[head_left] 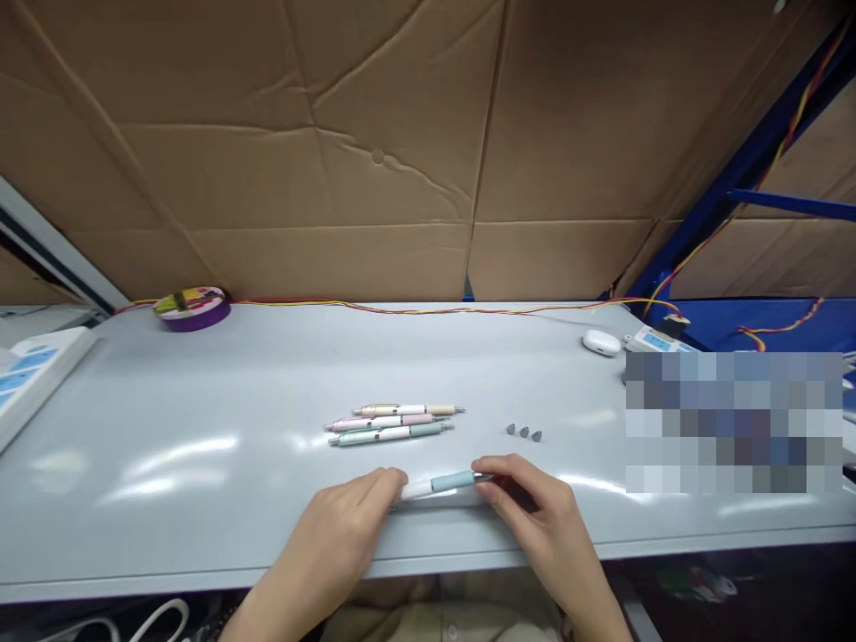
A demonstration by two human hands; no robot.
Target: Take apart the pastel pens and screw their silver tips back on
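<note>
A pen (441, 484) with a white barrel and light blue grip is held level between both hands, just above the table's front edge. Wrapped round its white end is my left hand (354, 522). The thumb and forefinger of my right hand (535, 499) pinch the metal tip at the other end. Beyond the hands lie a green and white pen (393, 434), a pink and white pen (388, 422) and a cream and white pen (409, 410), side by side. To their right, three small grey cone-shaped pieces (524, 432) sit in a slanting row.
A round purple tin (193, 310) stands at the back left. A white earbud case (601, 342) is at the back right, near a power strip (659, 339). Red and yellow wires (415, 310) run along the table's rear edge, before a cardboard wall (300, 178). A blurred patch hides the right side.
</note>
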